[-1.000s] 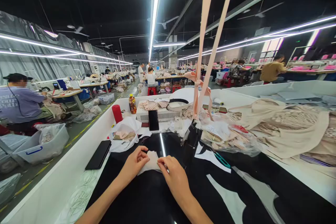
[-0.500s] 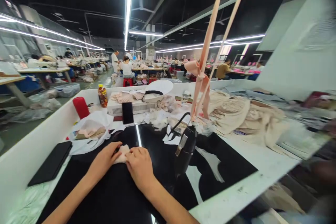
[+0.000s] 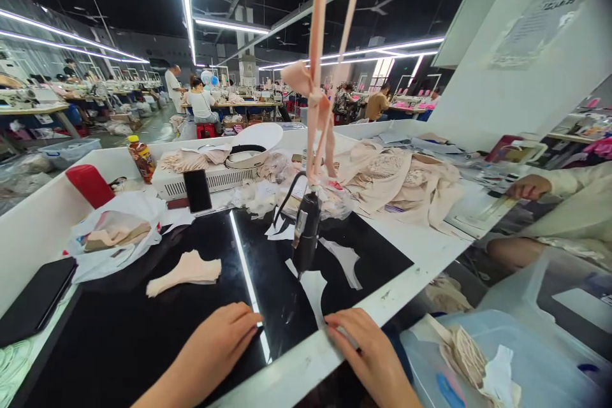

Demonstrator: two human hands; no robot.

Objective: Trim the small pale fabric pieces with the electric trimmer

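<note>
My right hand [image 3: 366,347] is at the table's front edge, its thumb and fingertips closed at the lower end of a white pattern piece [image 3: 314,290]. Over the black sheet [image 3: 129,338], my left hand [image 3: 222,335] has its fingers stretched out side by side; nothing shows in it, though its palm is hidden. A small stack of beige cut fabric pieces [image 3: 184,271] lies farther in on the sheet, apart from both hands. Between the hands and the back stands a black handheld tool [image 3: 306,229] with a cord, below hanging pink fabric strips [image 3: 316,102]. Another white piece [image 3: 345,258] lies right of it.
Left are a black tablet-like case [image 3: 36,299], a white plastic bag [image 3: 143,239] and a red object [image 3: 88,183]. A phone [image 3: 197,191] leans against a white box [image 3: 167,183]. Beige fabric [image 3: 401,175] is heaped behind. A co-worker's hand [image 3: 528,187] and clear bins [image 3: 430,363] are right.
Both hands have left the beige fabric stack, which now lies on the black sheet. My right hand has moved to the white piece at the front edge. The view has turned right.
</note>
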